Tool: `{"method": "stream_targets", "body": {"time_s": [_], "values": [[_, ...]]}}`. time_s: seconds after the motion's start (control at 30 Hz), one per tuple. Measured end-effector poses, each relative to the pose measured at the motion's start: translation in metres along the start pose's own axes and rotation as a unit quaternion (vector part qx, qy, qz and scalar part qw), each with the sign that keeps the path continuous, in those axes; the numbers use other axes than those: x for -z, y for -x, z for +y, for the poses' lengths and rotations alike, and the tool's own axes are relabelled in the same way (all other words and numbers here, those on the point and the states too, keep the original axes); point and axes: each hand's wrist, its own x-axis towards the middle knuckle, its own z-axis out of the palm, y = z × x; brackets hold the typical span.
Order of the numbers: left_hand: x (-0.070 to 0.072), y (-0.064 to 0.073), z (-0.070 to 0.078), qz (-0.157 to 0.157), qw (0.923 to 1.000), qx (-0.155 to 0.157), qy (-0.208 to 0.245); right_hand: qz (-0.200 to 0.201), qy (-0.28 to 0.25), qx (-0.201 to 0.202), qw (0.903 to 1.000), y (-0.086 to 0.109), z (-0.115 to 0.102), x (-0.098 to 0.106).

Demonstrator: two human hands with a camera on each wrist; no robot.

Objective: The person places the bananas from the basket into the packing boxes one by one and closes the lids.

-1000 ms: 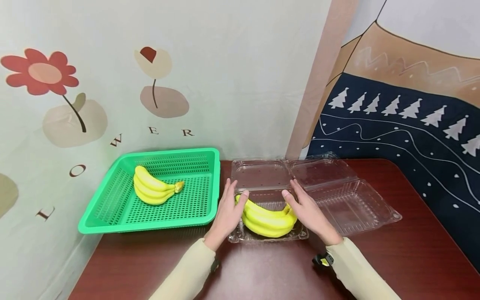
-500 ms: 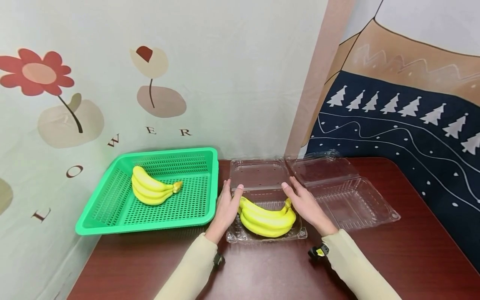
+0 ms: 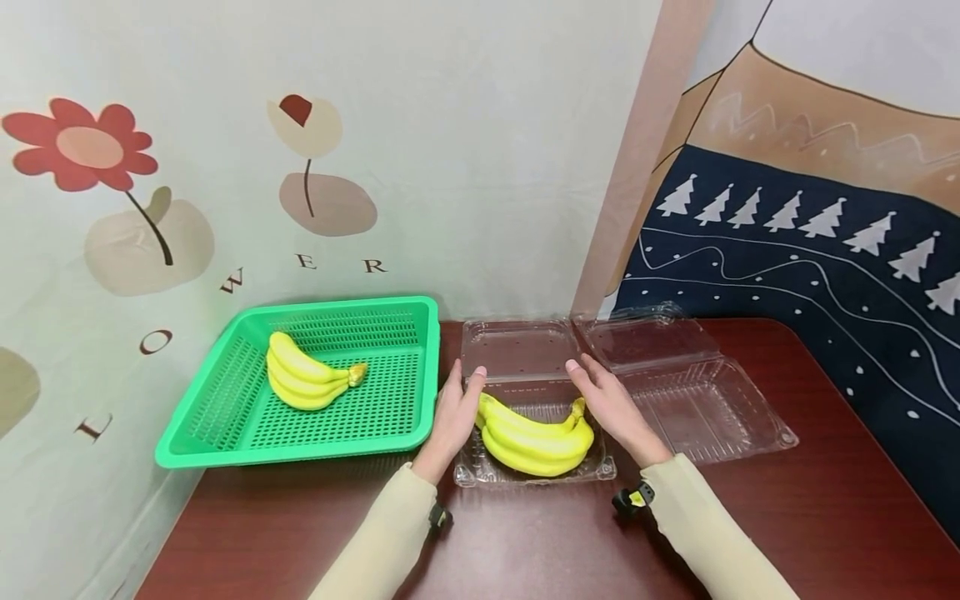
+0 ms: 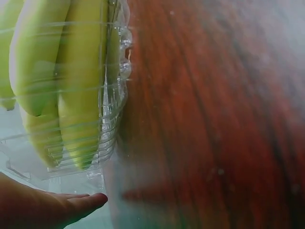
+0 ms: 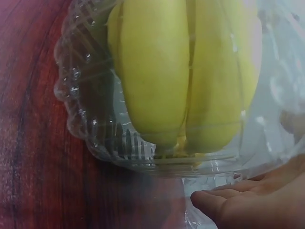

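A bunch of yellow bananas (image 3: 534,442) lies in the base of a clear plastic clamshell box (image 3: 480,479), whose lid (image 3: 517,350) is folded back flat behind it. My left hand (image 3: 453,421) is at the box's left side, thumb up near the banana tips. At the right side, my right hand (image 3: 617,415) has its thumb near the stem. Both hands have fairly straight fingers, and neither is curled round anything. In the left wrist view, the left hand (image 4: 52,205) shows beyond the ribbed box end; the right wrist view shows the right hand (image 5: 257,202) similarly. Firm contact is unclear.
On the left, a green plastic basket (image 3: 300,457) holds another banana bunch (image 3: 307,375). A second opened clear clamshell box (image 3: 701,408) is on the right, close by my right hand. The reddish-brown table (image 3: 525,542) meets a patterned cloth backdrop (image 3: 480,167) behind.
Both thumbs have risen slightly off the sides of the bananas, and the right hand has shifted a little inward and back. The bananas and boxes stay almost in place.
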Motion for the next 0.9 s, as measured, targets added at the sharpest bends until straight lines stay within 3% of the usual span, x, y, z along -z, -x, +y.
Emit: {"method": "stream_targets", "body": {"time_s": [0.3, 0.6, 0.9], "values": [[-0.0018, 0.0003, 0.0019, 0.013, 0.9996, -0.007, 0.025, 0.025, -0.049, 0.004, 0.9985, 0.0011, 0.0009, 0.0031], [-0.0038, 0.0039, 0.0012, 0.036, 0.9983, -0.033, 0.033, 0.063, -0.125, -0.006, 0.9902, 0.0024, 0.0017, 0.0061], [-0.0066, 0.0076, 0.0039, 0.043, 0.9964, -0.061, 0.038, 0.077, -0.139, -0.008, 0.9873, 0.0054, 0.004, 0.01]]}}
